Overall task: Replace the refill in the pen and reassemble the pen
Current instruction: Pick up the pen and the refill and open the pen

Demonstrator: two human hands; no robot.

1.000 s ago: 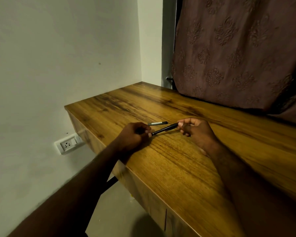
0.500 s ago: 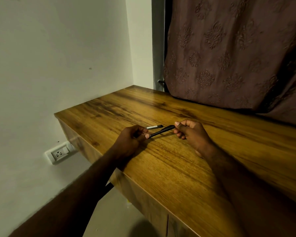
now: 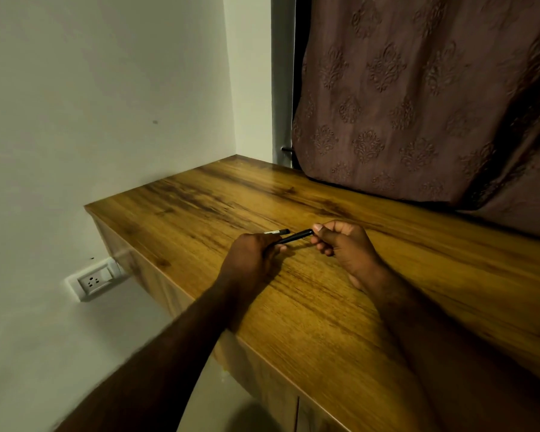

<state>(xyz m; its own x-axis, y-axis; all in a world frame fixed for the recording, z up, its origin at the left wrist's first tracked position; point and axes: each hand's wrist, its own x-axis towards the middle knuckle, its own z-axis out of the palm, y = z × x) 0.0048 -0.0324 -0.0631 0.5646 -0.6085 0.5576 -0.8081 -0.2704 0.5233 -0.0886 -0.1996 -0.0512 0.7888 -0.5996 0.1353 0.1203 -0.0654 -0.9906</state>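
Above the middle of the worktop, we see the left hand curled round the near end of a slim black pen, gripping it between fingers and thumb. The right hand sits just beyond the pen's other end with its fingers curled in and its thumb tip at the end of the barrel. We cannot tell whether it pinches the pen or only touches it.

The pen lies in the gap between the two hands. Its long axis runs from the left hand up and to the right toward the right thumb, tilted a little off the worktop. Both hands are right at it, the left with the firmer hold. We judge that the coming move is a pull or twist along that axis, so the right hand has to take the far end squarely.

Just behind the left hand a short second piece, pale with a dark tip, lies flat on the worktop roughly parallel to the pen. It may be the refill or a pen part; it is too small to say.

We see no tray or box. The cupboard fronts below are shut, their contents hidden. A patterned curtain hangs behind, and a wall socket sits low on the left.
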